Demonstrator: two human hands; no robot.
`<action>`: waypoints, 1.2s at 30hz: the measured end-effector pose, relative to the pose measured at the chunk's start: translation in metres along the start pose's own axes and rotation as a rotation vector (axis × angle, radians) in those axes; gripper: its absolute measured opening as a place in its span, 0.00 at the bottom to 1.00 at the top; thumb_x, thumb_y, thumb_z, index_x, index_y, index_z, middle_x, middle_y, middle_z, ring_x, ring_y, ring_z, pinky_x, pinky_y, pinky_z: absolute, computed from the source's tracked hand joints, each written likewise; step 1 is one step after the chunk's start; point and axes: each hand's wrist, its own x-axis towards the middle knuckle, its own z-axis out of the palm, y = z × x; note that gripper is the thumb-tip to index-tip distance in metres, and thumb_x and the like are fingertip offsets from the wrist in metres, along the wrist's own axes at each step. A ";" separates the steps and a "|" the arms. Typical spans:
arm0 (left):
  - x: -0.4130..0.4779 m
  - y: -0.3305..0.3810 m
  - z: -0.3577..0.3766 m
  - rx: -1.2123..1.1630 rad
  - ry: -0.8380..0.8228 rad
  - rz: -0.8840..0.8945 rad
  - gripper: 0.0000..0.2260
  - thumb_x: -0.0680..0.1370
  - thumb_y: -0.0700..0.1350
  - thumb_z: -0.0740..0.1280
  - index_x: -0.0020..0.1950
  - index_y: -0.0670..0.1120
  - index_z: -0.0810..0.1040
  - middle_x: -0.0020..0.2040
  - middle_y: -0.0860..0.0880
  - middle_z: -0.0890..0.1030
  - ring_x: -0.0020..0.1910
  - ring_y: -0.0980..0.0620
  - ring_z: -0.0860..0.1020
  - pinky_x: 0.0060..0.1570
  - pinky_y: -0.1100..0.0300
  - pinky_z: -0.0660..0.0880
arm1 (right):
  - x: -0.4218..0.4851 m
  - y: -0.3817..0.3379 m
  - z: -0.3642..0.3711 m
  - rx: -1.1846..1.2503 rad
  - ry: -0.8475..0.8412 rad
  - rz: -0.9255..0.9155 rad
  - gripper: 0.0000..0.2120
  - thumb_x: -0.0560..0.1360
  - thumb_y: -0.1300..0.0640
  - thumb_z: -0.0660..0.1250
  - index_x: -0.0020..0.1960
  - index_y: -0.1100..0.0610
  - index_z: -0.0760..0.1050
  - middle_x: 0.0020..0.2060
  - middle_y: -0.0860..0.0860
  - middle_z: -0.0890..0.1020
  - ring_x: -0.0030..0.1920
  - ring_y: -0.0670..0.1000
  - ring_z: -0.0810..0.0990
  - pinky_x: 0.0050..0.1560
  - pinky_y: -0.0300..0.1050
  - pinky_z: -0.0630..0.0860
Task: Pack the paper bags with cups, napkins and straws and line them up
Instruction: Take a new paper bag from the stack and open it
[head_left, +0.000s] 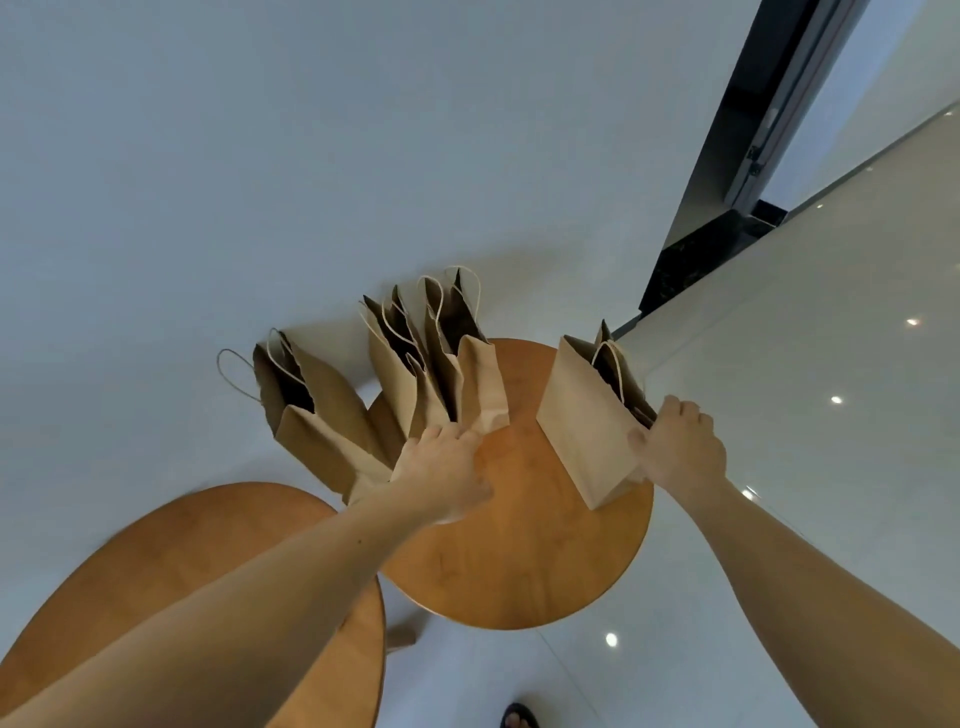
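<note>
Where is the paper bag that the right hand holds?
Head view: the paper bag is at the right edge of the round table, gripped by the right hand, apart from the three other bags to its left.

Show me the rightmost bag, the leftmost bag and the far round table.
Rightmost bag (582, 431), head view, its broad front face.
Leftmost bag (327, 436), head view, its lower front panel.
Far round table (519, 551), head view, bare wooden top.

On the far surface (519, 561) before you, the left bag (322, 431) stands at the left edge, the two middle bags (483, 384) touch each other just right of it, and the right bag (582, 431) stands apart at the right edge. A nearer surface (171, 535) lies to its left.
</note>
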 end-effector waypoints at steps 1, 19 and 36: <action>0.001 -0.001 0.002 -0.007 -0.008 -0.010 0.28 0.77 0.55 0.63 0.76 0.52 0.63 0.73 0.49 0.67 0.73 0.46 0.64 0.70 0.47 0.65 | 0.006 0.001 0.005 -0.010 -0.023 -0.003 0.21 0.79 0.44 0.61 0.62 0.59 0.67 0.55 0.56 0.75 0.55 0.56 0.75 0.45 0.48 0.73; -0.113 -0.113 0.006 -0.157 0.074 -0.096 0.27 0.77 0.56 0.66 0.75 0.51 0.66 0.71 0.48 0.70 0.69 0.44 0.67 0.67 0.46 0.69 | -0.155 -0.127 -0.035 -0.159 0.016 -0.471 0.13 0.81 0.51 0.57 0.38 0.50 0.68 0.28 0.45 0.70 0.26 0.43 0.68 0.27 0.36 0.61; -0.314 -0.349 0.081 -0.459 0.096 -0.567 0.22 0.77 0.61 0.64 0.63 0.47 0.73 0.59 0.48 0.76 0.57 0.46 0.75 0.57 0.50 0.76 | -0.353 -0.401 0.041 0.005 -0.036 -1.023 0.09 0.79 0.59 0.63 0.39 0.58 0.72 0.31 0.51 0.73 0.30 0.52 0.73 0.30 0.43 0.69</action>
